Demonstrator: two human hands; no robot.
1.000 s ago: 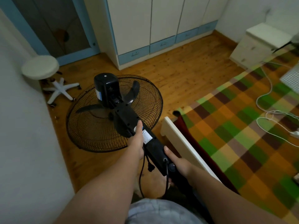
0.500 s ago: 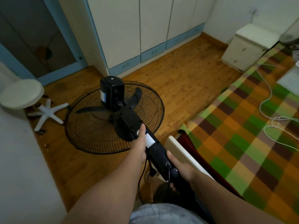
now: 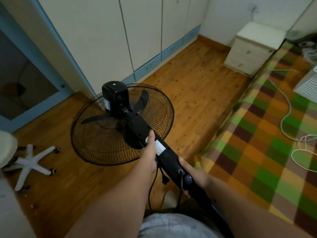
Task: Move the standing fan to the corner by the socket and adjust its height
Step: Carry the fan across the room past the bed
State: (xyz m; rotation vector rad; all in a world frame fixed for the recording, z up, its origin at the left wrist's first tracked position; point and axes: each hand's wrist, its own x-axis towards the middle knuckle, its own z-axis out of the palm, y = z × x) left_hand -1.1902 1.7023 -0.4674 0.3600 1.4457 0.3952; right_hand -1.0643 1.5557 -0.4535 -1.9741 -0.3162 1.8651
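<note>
Black standing fan (image 3: pixel 135 123) slants away from you, top foremost; your left hand (image 3: pixel 149 152) grips it farther out, right hand (image 3: pixel 196 176) nearer you

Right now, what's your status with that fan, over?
Left hand, right hand: both gripping the fan by its column. Fan tilted, head forward. Stool left, bed close right.

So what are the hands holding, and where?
Both grip the fan by its column: left hand higher, at the label; right hand lower, by the knob.
</note>
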